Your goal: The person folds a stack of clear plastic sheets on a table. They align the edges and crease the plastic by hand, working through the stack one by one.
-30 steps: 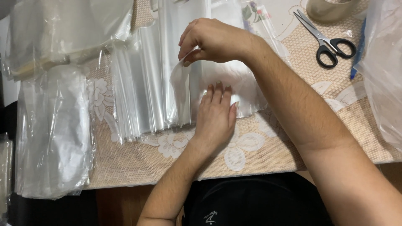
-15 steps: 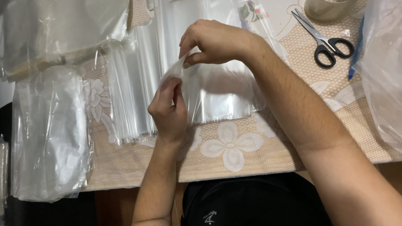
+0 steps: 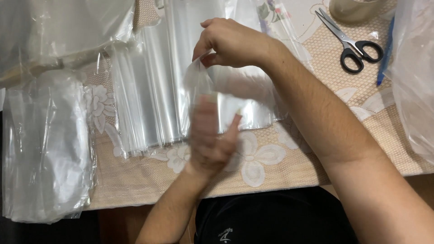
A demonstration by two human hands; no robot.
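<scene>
Table [image 3: 135, 190] under a beige floral lace tablecloth [image 3: 289, 167].

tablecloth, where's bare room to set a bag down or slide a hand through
Free: the near strip of the tablecloth between the clear bag stack and the table edge, and a patch below the scissors. Crowded: the left side, under plastic bundles, and the centre, around both hands.

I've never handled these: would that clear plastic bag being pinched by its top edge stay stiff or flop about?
Probably floppy: the clear bag hangs and bends below the right hand pinching it. Likely very light, since it is thin enough to see through. Perhaps slippery, as its surface looks glossy; the left hand is blurred beneath it.
</scene>
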